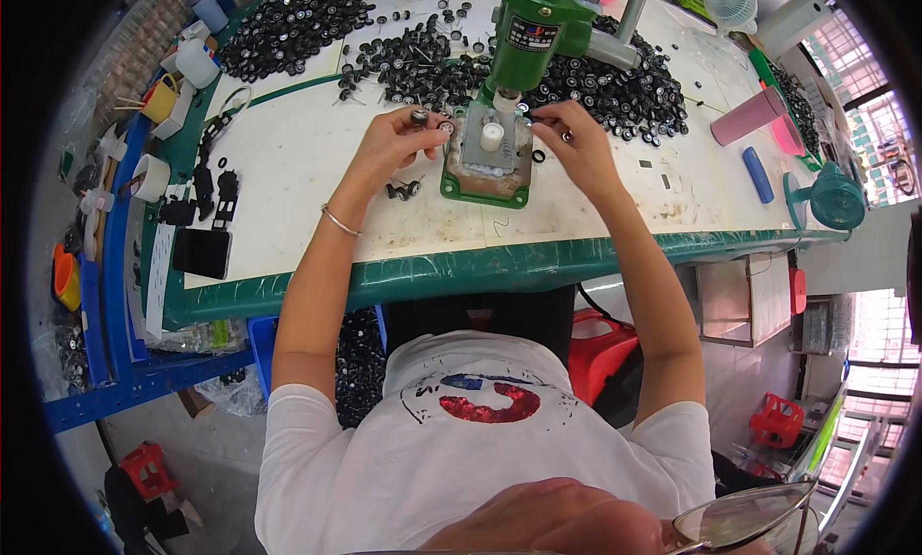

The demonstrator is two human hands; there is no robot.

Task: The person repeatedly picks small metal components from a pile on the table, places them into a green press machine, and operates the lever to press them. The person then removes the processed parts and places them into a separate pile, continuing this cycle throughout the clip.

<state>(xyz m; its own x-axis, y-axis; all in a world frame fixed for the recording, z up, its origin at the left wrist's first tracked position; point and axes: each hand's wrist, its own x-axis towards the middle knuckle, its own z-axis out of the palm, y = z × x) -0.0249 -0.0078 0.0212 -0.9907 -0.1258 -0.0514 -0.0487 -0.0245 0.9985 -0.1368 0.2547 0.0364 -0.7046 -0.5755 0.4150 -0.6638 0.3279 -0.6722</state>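
A green hand press (pixel 523 51) stands on the table in front of me. A white round fixture (pixel 492 135) sits on its metal base plate, under the ram. Left of the plate, my left hand (pixel 394 150) is closed, pinching a small wheel (pixel 447 128) with a pale hub at its fingertips. Another small black wheel (pixel 419 117) rests against its curled fingers. My right hand (pixel 579 150) is closed at the plate's right side, fingertips together near the ram. A small wheel (pixel 567 135) shows within its fingers; what the fingertips pinch is too small to tell.
Heaps of black wheels (pixel 615 94) lie behind and beside the press. A few wheels with axles (pixel 403 188) lie near my left wrist. A black phone (pixel 202 253) lies at left; a pink cylinder (pixel 747 116), blue object (pixel 757 175) and green fan (pixel 834 198) are at right.
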